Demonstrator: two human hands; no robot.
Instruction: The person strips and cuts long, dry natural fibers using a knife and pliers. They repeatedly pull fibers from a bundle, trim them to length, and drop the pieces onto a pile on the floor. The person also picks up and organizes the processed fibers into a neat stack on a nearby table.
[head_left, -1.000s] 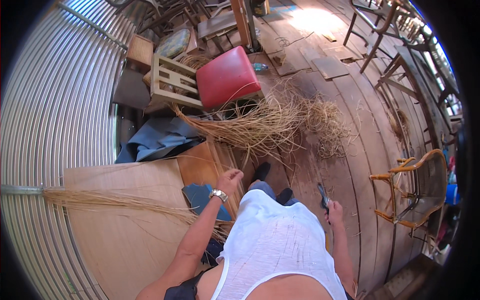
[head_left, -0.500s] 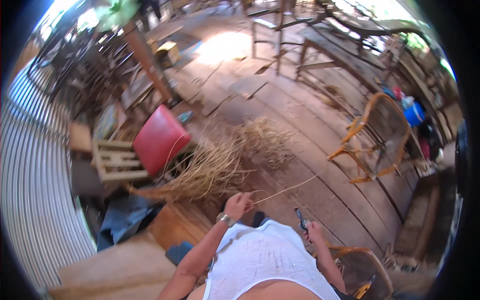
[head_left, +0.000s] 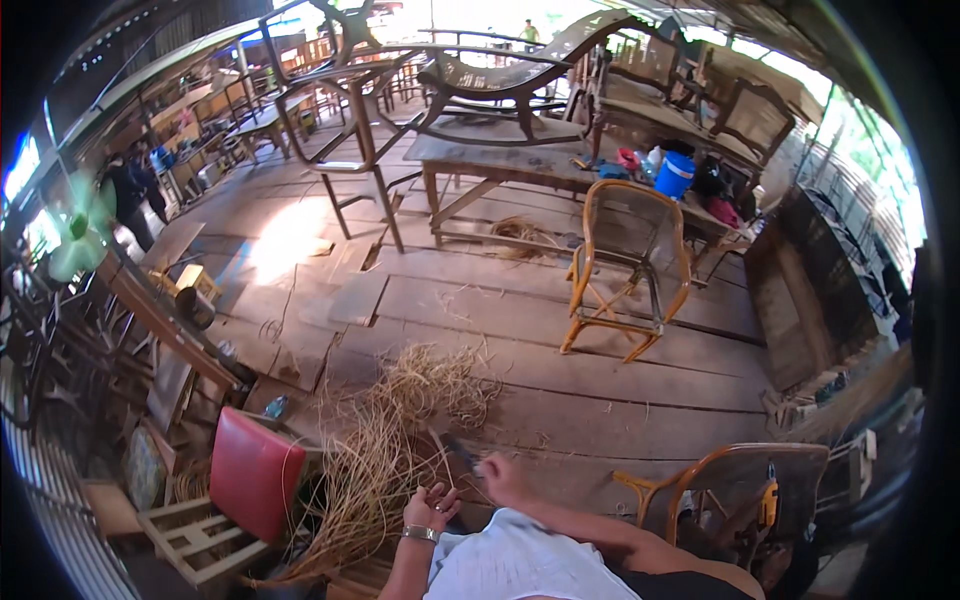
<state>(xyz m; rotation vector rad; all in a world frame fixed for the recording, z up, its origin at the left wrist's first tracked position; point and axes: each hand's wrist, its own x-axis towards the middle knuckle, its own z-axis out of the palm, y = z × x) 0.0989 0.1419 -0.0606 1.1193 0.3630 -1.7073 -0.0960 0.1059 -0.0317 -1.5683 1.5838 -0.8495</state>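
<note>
My left hand (head_left: 430, 506), with a metal band on its wrist, pinches a thin rattan strand (head_left: 441, 462) that rises toward my right hand. My right hand (head_left: 496, 468) is blurred and closed on a small dark cutting tool (head_left: 461, 450), its tip pointing up-left. The two hands are close together above my white shirt. Just beyond them a loose pile of pale rattan strands (head_left: 385, 445) spreads over the plank floor (head_left: 600, 390).
A red-seated wooden chair (head_left: 248, 476) lies tipped at lower left. A bare rattan chair frame (head_left: 625, 268) stands mid-floor, another chair (head_left: 735, 485) with a yellow tool at lower right. A table (head_left: 505, 158) with a blue bucket (head_left: 675, 176) stands behind. People stand far left.
The view has swung up and right, from the metal wall to the open workshop. My hands have drawn closer together, and the strand between them looks shorter.
</note>
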